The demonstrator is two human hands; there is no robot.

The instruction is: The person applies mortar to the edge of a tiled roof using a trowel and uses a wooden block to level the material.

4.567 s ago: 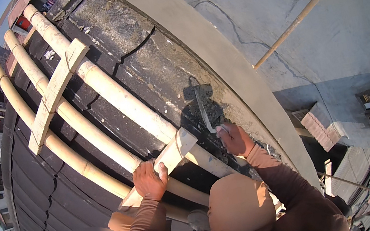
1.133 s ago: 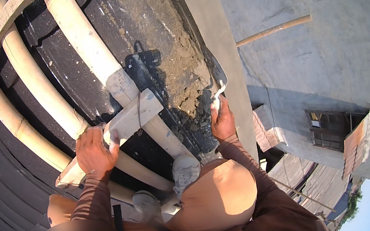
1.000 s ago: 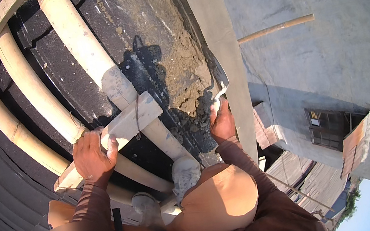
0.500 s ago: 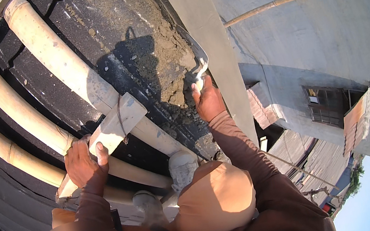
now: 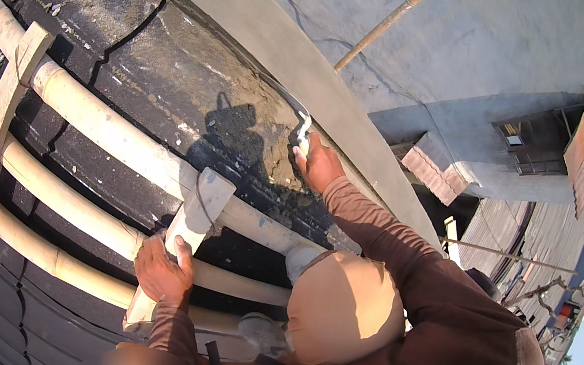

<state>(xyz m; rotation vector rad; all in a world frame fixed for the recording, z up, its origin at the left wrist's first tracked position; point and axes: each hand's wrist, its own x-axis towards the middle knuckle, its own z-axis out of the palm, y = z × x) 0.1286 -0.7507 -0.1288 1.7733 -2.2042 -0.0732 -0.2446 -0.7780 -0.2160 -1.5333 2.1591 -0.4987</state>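
My right hand (image 5: 321, 165) is closed round the handle of a trowel (image 5: 303, 125). The trowel's thin blade shows nearly edge-on, against the smooth grey plastered edge (image 5: 324, 79). Rough wet mortar (image 5: 276, 142) lies just left of the blade, along the foot of that edge. My left hand (image 5: 164, 270) grips a flat wooden crosspiece (image 5: 204, 207), its thumb along one side. The crosspiece is tied across several bamboo poles (image 5: 92, 132). One foot is partly hidden behind my bent knee (image 5: 343, 302).
Dark corrugated roofing (image 5: 156, 73) spattered with mortar lies under the poles. A second crosspiece (image 5: 9, 131) spans them at upper left. On the right, a bamboo stick (image 5: 392, 20) juts from the grey wall (image 5: 516, 33). A barred window (image 5: 535, 143) and lower roofs (image 5: 509, 238) are beyond.
The view has turned and shifted, bringing the second crosspiece into sight. My right hand has tilted the trowel so its blade now shows thinner. My left hand keeps its hold on the crosspiece.
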